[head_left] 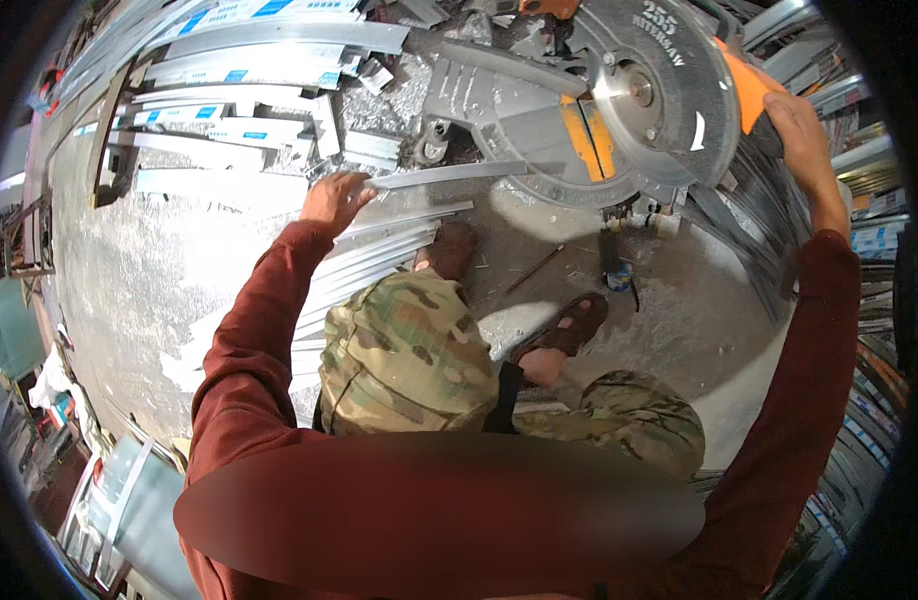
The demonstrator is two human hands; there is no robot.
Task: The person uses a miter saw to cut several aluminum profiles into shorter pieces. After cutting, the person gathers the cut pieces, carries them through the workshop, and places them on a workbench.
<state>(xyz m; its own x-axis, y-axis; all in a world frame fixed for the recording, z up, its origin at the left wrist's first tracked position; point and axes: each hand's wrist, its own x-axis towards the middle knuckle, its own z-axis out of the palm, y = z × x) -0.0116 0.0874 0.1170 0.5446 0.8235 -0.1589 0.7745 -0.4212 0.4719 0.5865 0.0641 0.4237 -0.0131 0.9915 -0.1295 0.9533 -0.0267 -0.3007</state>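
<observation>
My left hand pinches one end of a thin grey metal strip, fingers closed round it. From there the strip runs right, its far end reaching the front rim of the miter saw's round base. Up at the right, my right hand is wrapped round the orange and black handle of the miter saw. The saw's dark blade guard stands over the base, beside a yellow slotted insert. Whether the strip touches the base I cannot tell.
Stacked metal profiles with blue labels lie at the far left, with loose strips beside my left leg. A thin rod and a dark-handled tool lie near my feet. More profiles crowd the right side.
</observation>
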